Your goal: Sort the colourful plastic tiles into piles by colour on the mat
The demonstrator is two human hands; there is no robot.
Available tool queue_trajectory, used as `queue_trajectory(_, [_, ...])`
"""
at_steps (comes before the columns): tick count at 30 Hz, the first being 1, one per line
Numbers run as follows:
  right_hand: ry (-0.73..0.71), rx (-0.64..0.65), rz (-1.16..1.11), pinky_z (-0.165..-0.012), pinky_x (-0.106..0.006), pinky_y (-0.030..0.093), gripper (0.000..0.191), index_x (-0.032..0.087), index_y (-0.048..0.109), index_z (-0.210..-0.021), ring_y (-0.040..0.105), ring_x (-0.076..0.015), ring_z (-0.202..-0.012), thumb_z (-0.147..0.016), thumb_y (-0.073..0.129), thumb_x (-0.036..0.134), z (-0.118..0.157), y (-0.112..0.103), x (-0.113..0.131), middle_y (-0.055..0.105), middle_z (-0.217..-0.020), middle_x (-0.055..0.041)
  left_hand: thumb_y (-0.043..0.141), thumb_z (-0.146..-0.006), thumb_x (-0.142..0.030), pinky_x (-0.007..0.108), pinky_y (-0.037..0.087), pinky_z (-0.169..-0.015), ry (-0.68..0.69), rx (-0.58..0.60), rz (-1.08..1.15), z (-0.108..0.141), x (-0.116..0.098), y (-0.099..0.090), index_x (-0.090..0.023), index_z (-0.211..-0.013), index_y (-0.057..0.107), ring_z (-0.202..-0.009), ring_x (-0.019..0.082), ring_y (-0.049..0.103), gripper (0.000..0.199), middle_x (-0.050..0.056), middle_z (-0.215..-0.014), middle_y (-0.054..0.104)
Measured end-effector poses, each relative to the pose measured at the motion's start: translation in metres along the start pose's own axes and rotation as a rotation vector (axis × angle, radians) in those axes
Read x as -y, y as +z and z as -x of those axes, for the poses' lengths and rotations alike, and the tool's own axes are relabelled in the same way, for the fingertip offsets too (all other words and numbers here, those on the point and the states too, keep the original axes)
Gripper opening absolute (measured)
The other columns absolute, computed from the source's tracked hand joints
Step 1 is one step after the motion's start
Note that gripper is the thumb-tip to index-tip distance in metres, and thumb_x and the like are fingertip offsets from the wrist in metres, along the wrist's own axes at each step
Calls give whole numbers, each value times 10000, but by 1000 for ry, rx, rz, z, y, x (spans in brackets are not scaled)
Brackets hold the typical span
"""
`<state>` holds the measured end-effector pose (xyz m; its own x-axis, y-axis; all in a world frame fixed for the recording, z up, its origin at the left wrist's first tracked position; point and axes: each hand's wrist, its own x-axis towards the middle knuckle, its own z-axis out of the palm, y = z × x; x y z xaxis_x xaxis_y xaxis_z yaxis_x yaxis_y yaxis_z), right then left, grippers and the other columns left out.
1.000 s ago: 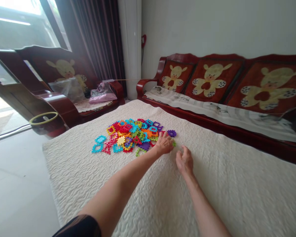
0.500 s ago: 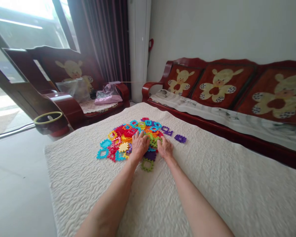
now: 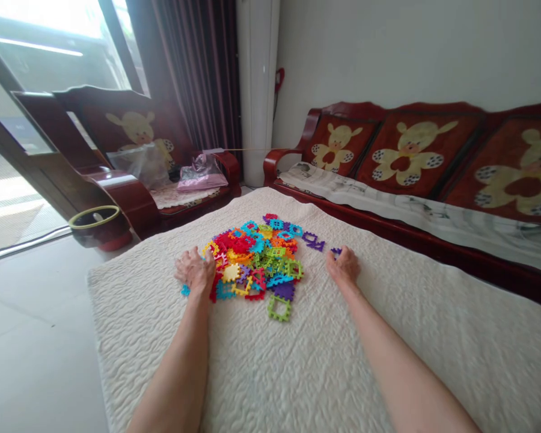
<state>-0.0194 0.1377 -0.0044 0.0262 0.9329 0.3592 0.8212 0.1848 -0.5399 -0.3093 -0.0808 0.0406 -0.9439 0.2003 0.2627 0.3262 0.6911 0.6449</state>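
Observation:
A pile of colourful plastic interlocking tiles (image 3: 252,258), square with notched edges and many with cut-out middles, lies on a cream quilted cloth (image 3: 261,373). At the pile's left edge, my left hand (image 3: 195,269) rests palm down with its fingers apart. It covers part of the blue tiles (image 3: 186,290) there. To the right of the pile is my right hand (image 3: 345,266), its fingers loosely apart and touching or just over a purple tile (image 3: 336,252), which they partly hide. A green frame-shaped tile (image 3: 279,308) lies at the pile's near side.
A wooden sofa (image 3: 293,159) with bear-patterned cushions stands along the right wall. On a wooden armchair (image 3: 130,192) at the left lie a clear plastic bag (image 3: 142,165) and a pink bag (image 3: 202,173). Beside it on the floor is a dark pot (image 3: 100,228) with a yellow rim.
Both hands have moved apart from the middle of the pile, the left to its left edge and the right out to the purple tile. Tiles in the middle are now uncovered.

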Motion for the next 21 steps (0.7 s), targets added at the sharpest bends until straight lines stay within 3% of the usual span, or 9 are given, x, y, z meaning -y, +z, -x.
queue_trajectory(3, [-43,122,-42,-1027,-437,400,500,93,601,-1287,575,-318,-1186,-924,451,402,1,6,15,640,-1278,-216,432,-921,-435,605,310,-1126,-57,95,-62,-1,9,6,-186,-1290,597,-1367,379,404,475,181,-1367,581])
queue_trajectory(9, [-157,251,-227,-1060,-386,416,481,130,584,-1324,597,-269,-1223,-954,442,404,17,25,57,647,-1333,-169,426,-947,-382,401,405,-1092,114,238,5,-10,-5,30,-167,-1343,557,-1252,274,554,470,168,-1301,635])
queue_trajectory(15, [-223,357,-359,-1062,-357,429,427,195,619,-1276,602,-243,-1224,-965,446,431,34,30,79,666,-1314,-104,437,-956,-395,384,427,-1072,178,312,68,-16,-10,41,-163,-1358,555,-1239,272,576,479,151,-1286,654])
queue_trajectory(21, [-164,317,-391,-1089,-380,407,485,173,557,-1350,561,-262,-1280,-952,463,435,43,42,100,619,-1376,-142,461,-949,-367,361,452,-1070,170,296,145,-17,-11,40,-182,-1321,604,-1241,254,585,439,117,-1305,658])
